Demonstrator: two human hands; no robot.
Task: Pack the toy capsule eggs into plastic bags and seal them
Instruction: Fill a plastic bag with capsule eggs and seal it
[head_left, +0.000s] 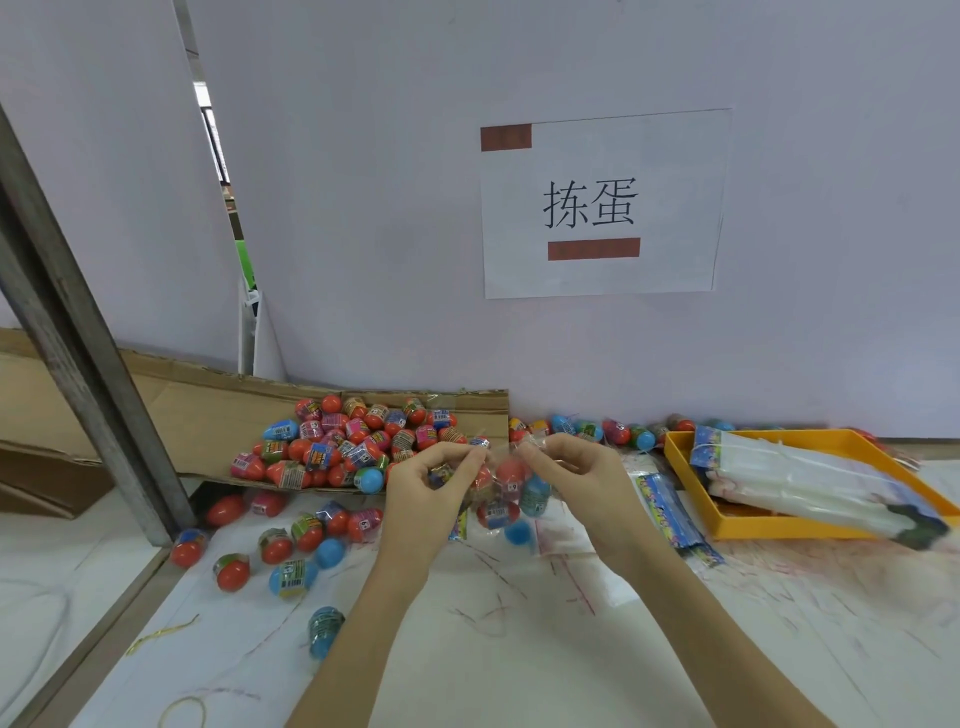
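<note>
Both hands, left hand (434, 480) and right hand (566, 470), pinch the clear bag (501, 493) holding several eggs; right of it, the yellow tray (779, 525) holds empty bags (810, 480).

Two bare forearms are seen rising from the lower edge of the view, each ending in a hand. No sleeve, cuff or glove is worn on either arm as far as the frame reaches (the elbows and upper arms are cut off by the lower edge). The left hand (434, 480) and the right hand (574, 475) are both uncovered, and no ring, watch or bracelet can be made out at the wrists. The fingers (457, 457) are slender, with short, unpainted nails.
</note>
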